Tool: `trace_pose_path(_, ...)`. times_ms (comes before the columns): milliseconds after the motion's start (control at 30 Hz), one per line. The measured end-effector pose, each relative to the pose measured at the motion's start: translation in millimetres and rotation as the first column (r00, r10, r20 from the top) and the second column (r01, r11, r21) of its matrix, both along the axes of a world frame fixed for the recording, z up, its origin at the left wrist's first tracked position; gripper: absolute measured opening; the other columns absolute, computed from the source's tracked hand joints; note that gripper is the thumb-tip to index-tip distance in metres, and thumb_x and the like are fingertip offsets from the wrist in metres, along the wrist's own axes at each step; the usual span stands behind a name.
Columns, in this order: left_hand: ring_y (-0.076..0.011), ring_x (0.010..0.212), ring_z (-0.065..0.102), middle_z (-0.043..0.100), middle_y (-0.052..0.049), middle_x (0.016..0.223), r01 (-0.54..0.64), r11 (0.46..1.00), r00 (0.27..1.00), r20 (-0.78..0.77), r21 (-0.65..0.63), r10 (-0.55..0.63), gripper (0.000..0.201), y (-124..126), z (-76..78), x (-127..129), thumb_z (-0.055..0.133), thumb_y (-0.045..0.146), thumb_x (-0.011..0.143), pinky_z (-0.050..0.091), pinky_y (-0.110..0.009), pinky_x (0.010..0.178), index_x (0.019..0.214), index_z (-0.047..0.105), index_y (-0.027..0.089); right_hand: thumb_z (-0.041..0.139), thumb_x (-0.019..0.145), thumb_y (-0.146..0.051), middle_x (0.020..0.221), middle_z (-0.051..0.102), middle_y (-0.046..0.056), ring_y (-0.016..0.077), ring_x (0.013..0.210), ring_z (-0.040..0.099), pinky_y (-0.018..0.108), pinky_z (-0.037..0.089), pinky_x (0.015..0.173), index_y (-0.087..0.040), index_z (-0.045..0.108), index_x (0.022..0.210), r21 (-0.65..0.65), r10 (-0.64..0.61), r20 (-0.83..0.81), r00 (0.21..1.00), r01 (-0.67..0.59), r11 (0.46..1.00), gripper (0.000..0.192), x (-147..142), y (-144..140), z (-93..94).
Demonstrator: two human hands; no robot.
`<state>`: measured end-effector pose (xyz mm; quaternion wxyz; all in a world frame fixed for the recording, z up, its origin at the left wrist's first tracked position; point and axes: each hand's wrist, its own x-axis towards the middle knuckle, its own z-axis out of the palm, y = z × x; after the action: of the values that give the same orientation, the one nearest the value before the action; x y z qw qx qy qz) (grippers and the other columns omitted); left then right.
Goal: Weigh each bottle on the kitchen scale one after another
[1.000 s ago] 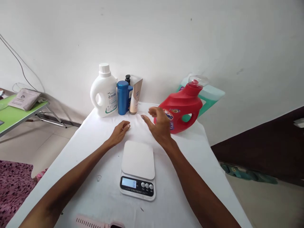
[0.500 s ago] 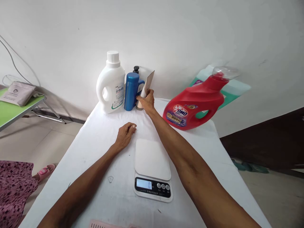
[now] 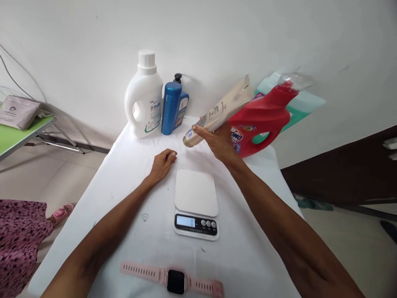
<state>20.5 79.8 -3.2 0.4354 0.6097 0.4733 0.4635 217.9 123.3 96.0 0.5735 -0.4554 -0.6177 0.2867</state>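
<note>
My right hand point(image 3: 221, 141) is wrapped round a beige squeeze tube point(image 3: 228, 103) and holds it tilted above the table, cap end down to the left. The tube partly covers the red OMO detergent bottle point(image 3: 263, 120) behind it. With its fingers curled in and nothing seen in them, my left hand point(image 3: 163, 162) rests on the white cloth. Between my forearms lies a white digital kitchen scale point(image 3: 196, 192), its display reading 0 and its plate bare.
At the back left stand a white detergent bottle point(image 3: 145, 99), a blue bottle point(image 3: 171, 108) and a dark pump bottle point(image 3: 182, 108). Green liquid shows in a jug point(image 3: 305, 114) behind the red bottle. A pink smartwatch point(image 3: 175, 281) lies near the front. Another person's patterned clothing point(image 3: 21, 236) is at left.
My right hand has lifted the tube away from beside the blue bottle, moved it right and tipped it over. The left hand stays put. The whole watch has come into view.
</note>
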Motion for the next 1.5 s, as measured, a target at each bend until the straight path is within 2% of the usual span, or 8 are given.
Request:
trace_pose_path(167,-0.0179,0.080,0.067,0.073,-0.006,0.089,0.013,1.000,0.999,-0.030,0.012,-0.012,0.037,1.6,-3.3,-0.8,0.055,0.053,0.100,0.054,-0.033,0.080,0.097,0.068,0.019,0.093,0.075,-0.053,0.116,0.071,0.005,0.0302,0.114,0.068,0.052,0.060,0.099,-0.029,0.066,0.114,-0.117,0.123,0.028,0.992,-0.119,0.986,0.053,13.5,-103.3,24.1)
trace_pose_path(333,-0.0177,0.079,0.067,0.073,-0.006,0.089,0.023,0.999,0.999,-0.031,0.034,-0.022,0.036,2.6,-4.4,-1.3,0.058,0.053,0.100,0.054,-0.033,0.081,0.096,0.069,0.019,0.094,0.074,-0.051,0.119,0.073,0.005,0.0305,0.115,0.070,0.053,0.059,0.105,-0.029,0.068,0.117,-0.185,0.100,0.080,0.992,-0.084,0.979,0.055,16.6,-154.3,15.9)
trace_pose_path(600,-0.0182,0.080,0.067,0.073,-0.006,0.089,0.025,0.999,0.999,-0.044,0.041,-0.023,0.038,0.4,-0.8,-1.7,0.057,0.055,0.099,0.054,-0.034,0.082,0.095,0.067,0.019,0.093,0.074,-0.043,0.123,0.073,0.006,0.0305,0.118,0.071,0.051,0.060,0.104,-0.029,0.065,0.121,-0.215,0.079,0.114,0.990,-0.053,0.975,0.057,14.6,-166.5,2.3)
trace_pose_path(867,-0.0182,0.080,0.066,0.073,-0.007,0.090,0.028,0.999,0.998,-0.051,0.037,-0.026,0.040,0.0,1.0,-2.1,0.057,0.059,0.098,0.055,-0.034,0.082,0.096,0.067,0.020,0.092,0.075,-0.043,0.122,0.074,0.006,0.0316,0.118,0.071,0.053,0.058,0.107,-0.029,0.067,0.117,-0.184,0.086,0.169,0.982,-0.054,0.982,0.051,12.3,-167.1,1.5)
trace_pose_path(1067,-0.0175,0.079,0.066,0.073,-0.007,0.088,0.027,0.998,0.999,-0.046,0.057,-0.025,0.039,0.6,-0.1,-2.2,0.059,0.056,0.099,0.054,-0.032,0.078,0.095,0.069,0.019,0.093,0.070,-0.060,0.128,0.073,0.011,0.0364,0.124,0.068,0.056,0.060,0.104,-0.026,0.063,0.127,-0.225,0.066,0.136,0.988,-0.034,0.974,0.073,11.4,-163.1,-1.0)
trace_pose_path(1267,-0.0168,0.078,0.067,0.074,-0.006,0.087,0.025,0.997,0.999,-0.041,0.068,-0.023,0.037,2.5,-3.2,-2.8,0.061,0.055,0.099,0.054,-0.031,0.077,0.096,0.070,0.019,0.094,0.070,-0.062,0.135,0.068,0.011,0.0356,0.130,0.065,0.056,0.055,0.112,-0.026,0.064,0.127,-0.228,0.101,0.129,0.986,-0.070,0.971,0.073,15.7,-166.0,-2.3)
trace_pose_path(1400,-0.0165,0.078,0.067,0.074,-0.006,0.088,0.018,0.998,0.999,-0.046,0.059,-0.015,0.033,3.2,-4.2,-2.4,0.060,0.050,0.099,0.054,-0.030,0.077,0.096,0.070,0.019,0.086,0.074,-0.072,0.135,0.067,0.008,0.0321,0.129,0.063,0.051,0.058,0.106,-0.030,0.064,0.128,-0.155,0.102,-0.055,0.993,-0.109,0.982,0.071,31.9,-178.7,-21.2)
trace_pose_path(1500,-0.0164,0.078,0.067,0.074,-0.006,0.088,0.016,0.998,0.999,-0.044,0.057,-0.013,0.031,3.3,-4.3,-2.0,0.058,0.048,0.099,0.054,-0.031,0.077,0.097,0.069,0.018,0.065,0.092,-0.074,0.101,0.070,0.004,0.0230,0.097,0.069,0.039,0.061,0.085,-0.027,0.069,0.097,-0.176,-0.134,-0.270,0.953,0.088,0.980,0.048,44.6,-190.7,-47.0)
